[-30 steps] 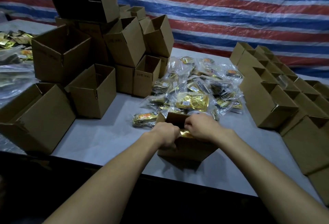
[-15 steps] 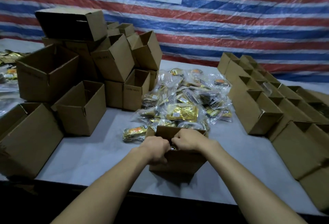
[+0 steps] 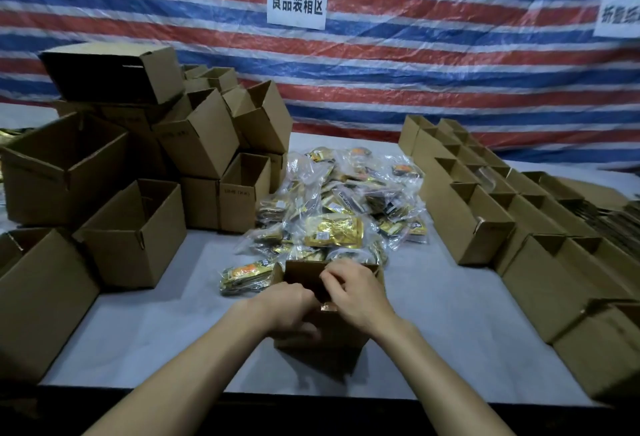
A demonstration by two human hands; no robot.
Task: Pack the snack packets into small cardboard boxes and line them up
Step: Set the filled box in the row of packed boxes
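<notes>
**Both hands at one small box on the front edge of the desk, with much left to pack**

Along the left side of the grey desk point(image 3: 166, 331), from the front left corner to the back, is a loose heap of empty boxes point(image 3: 138, 165). They are plain brown cardboard with the flaps up, and some are tipped on their sides. I see nothing inside them, so I judge they are waiting to be filled.

In the middle of the desk is a large mound of snack packets point(image 3: 339, 207), clear and gold wrappers tumbled together. One loose packet point(image 3: 247, 276) lies apart on the near left of the mound, just beside the box I am working on.

That small box point(image 3: 332, 331) stands upright at the middle of the front edge, mouth open. My left hand point(image 3: 287, 307) has its fingers curled round the box's near left corner, gripping it steady. A sliver of a gold packet point(image 3: 329, 306) shows inside, between my hands. My right hand point(image 3: 353, 293) is over the opening with its fingers point(image 3: 329, 274) bent down into it. Whether they pinch a packet, press one down or hold a flap is hidden, so I cannot tell.

Along the right side of the desk, lined-up boxes point(image 3: 485, 227) run in neat rows from the back towards the front right corner, touching one another. Those look like finished work.

I judge the task partly done: the rows are built, but a big mound and many empty boxes remain.
</notes>
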